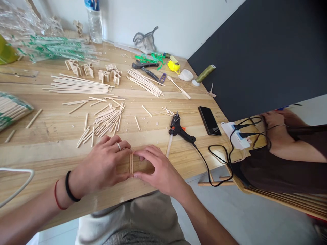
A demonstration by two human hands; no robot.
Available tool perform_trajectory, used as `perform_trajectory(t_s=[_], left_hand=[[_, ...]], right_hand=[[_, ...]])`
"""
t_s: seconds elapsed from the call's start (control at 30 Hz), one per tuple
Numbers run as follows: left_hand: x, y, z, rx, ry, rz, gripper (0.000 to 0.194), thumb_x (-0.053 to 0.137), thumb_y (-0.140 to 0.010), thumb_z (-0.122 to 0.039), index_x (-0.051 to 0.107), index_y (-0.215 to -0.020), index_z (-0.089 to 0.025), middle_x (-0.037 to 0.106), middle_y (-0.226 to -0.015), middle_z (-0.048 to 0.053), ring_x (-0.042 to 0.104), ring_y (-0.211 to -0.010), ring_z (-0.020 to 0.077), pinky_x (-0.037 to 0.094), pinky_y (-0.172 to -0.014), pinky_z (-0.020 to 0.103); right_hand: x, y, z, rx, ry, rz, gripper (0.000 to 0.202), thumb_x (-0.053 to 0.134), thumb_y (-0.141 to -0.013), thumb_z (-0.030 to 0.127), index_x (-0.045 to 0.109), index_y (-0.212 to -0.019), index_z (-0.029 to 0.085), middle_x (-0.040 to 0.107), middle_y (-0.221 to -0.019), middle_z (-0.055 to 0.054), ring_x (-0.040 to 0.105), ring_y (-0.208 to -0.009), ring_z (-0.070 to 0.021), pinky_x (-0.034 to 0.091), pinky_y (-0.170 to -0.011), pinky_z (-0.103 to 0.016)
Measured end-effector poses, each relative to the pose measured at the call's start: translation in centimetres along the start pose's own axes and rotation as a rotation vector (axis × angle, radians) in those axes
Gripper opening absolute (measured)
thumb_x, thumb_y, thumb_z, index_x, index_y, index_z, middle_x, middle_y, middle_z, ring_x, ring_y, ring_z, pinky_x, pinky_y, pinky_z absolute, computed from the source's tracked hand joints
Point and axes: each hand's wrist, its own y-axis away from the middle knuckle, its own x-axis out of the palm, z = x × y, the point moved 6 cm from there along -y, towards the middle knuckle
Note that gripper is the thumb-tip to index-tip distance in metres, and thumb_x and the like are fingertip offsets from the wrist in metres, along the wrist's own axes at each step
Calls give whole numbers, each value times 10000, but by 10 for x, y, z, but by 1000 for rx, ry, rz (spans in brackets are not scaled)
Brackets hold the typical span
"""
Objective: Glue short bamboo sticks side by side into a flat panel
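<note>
Two short wooden sticks (131, 164) lie side by side close to the table's front edge, pinched at their ends between both hands. My left hand (103, 160) grips them from the left with thumb and fingertips. From the right, my right hand (155, 166) holds the same ends, its thumb at the near end and its fingers at the far end. Just beyond my left hand is a loose pile of short cut sticks (108, 119). A black glue gun (180, 129), with a clear glue stick in its back, rests to the right of my right hand.
Long sticks (79, 85), small glued stick pieces (75, 67), pliers (145, 65) and a yellow tape measure (173, 66) lie farther back. A phone (209, 120) and a power strip (235, 136) with cables are at right. Another person's arm (288, 136) shows beyond.
</note>
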Motion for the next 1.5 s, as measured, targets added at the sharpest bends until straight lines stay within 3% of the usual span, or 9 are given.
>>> perform_trajectory(t_s=[0.23, 0.63, 1.1, 1.5], left_hand=[[-2, 4, 2, 19, 39, 26, 373, 795, -900, -421, 691, -1179, -197, 736, -1187, 73, 630, -1035, 280, 409, -886, 439], [-6, 5, -7, 47, -37, 33, 219, 642, -1013, -374, 725, -1146, -221, 783, -1157, 62, 668, -1014, 289, 425, -880, 452], [-6, 4, -8, -38, 21, 17, 154, 669, -1010, -360, 731, -1110, -260, 772, -1157, 24, 647, -987, 261, 430, -842, 404], [1, 9, -2, -59, 0, -22, 340, 810, -892, -349, 701, -1189, -223, 741, -1197, 42, 627, -1045, 282, 442, -868, 428]], right_hand=[[3, 1, -2, 13, 11, 0, 521, 884, -805, 153, 645, -1257, 251, 701, -1160, -69, 626, -1134, -287, 516, -1000, -489], [3, 2, -2, 10, -27, -23, 512, 915, -785, 149, 653, -1220, 208, 699, -1153, -74, 615, -1129, -279, 499, -1012, -480], [3, -1, -1, -63, 11, -68, 500, 963, -740, 223, 717, -1165, 131, 676, -943, -56, 621, -974, -267, 507, -936, -449], [4, 2, -4, -31, -3, -40, 554, 933, -780, 227, 707, -1283, 180, 695, -1059, -73, 613, -1062, -278, 508, -997, -459]])
